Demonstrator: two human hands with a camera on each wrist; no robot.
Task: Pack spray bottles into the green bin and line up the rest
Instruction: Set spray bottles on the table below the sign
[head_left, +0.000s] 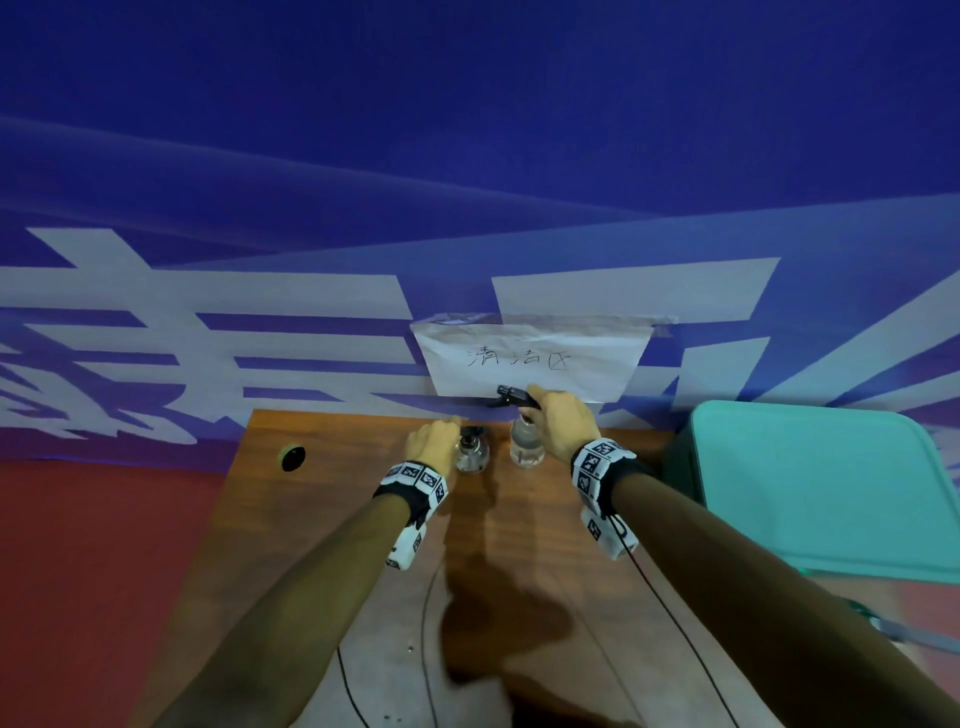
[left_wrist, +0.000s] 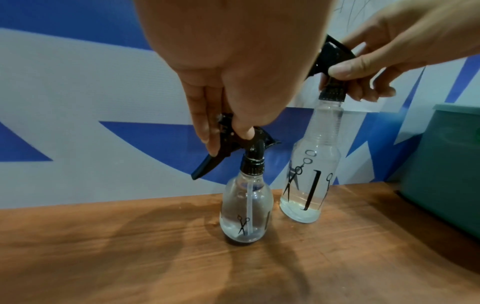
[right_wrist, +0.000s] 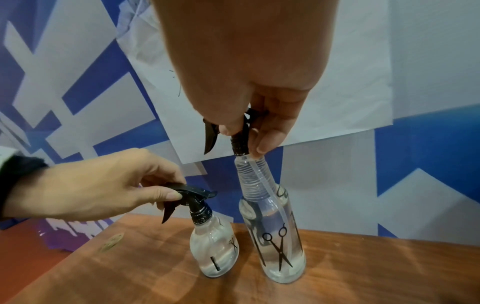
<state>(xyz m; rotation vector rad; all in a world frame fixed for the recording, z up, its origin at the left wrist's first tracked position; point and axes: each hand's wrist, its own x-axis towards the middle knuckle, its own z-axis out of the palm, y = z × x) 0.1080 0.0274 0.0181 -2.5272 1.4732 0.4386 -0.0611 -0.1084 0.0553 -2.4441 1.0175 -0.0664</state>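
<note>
Two clear spray bottles, black trigger tops, scissor prints

Left hand (left_wrist: 233, 86) pinches the short bottle (left_wrist: 245, 214); right hand (right_wrist: 249, 82) grips the tall bottle (right_wrist: 275, 236), both on the counter (left_wrist: 130, 257).

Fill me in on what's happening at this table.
A person is handling two clear spray bottles standing upright on the wooden table. The left hand pinches the black sprayer head of the short bottle, and the right hand grips the tall bottle around its sprayer neck. Both bottles hold some clear liquid and stand side by side without touching. The green bin sits to the right with its lid closed.
</note>
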